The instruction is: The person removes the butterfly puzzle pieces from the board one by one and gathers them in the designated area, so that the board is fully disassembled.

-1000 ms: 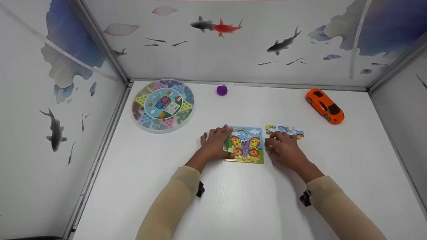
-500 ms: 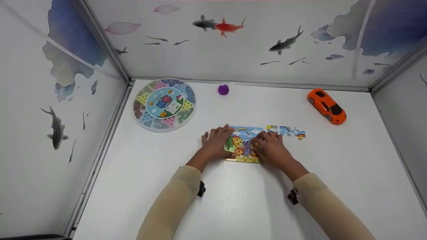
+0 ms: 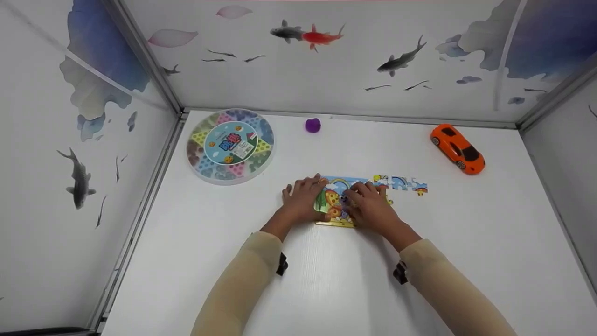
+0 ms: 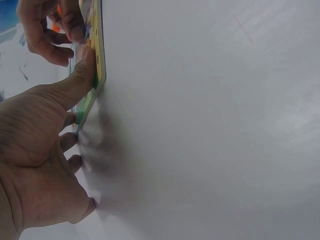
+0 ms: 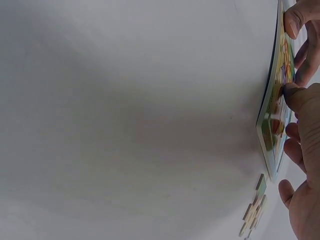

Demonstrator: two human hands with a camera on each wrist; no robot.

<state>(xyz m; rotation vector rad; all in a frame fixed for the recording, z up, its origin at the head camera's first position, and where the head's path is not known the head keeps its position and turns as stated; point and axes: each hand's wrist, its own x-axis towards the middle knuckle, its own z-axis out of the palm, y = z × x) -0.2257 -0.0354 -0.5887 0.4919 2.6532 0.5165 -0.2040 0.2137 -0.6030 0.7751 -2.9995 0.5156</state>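
Left hand [image 3: 302,198] presses flat on the butterfly puzzle [image 3: 336,201] at table [image 3: 326,280] centre (steadying its nine o'clock edge); right hand [image 3: 371,210] curls fingertips onto its three o'clock side.

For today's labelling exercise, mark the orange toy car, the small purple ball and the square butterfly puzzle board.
orange toy car [image 3: 457,148], head view, roof
small purple ball [image 3: 313,125], head view, centre
square butterfly puzzle board [image 3: 332,199], head view, left wing

The right hand [image 3: 371,207] covers the right half of the puzzle [image 3: 333,200], so what its fingertips touch is hidden. The disc's [image 3: 230,146] label print is too small to read.
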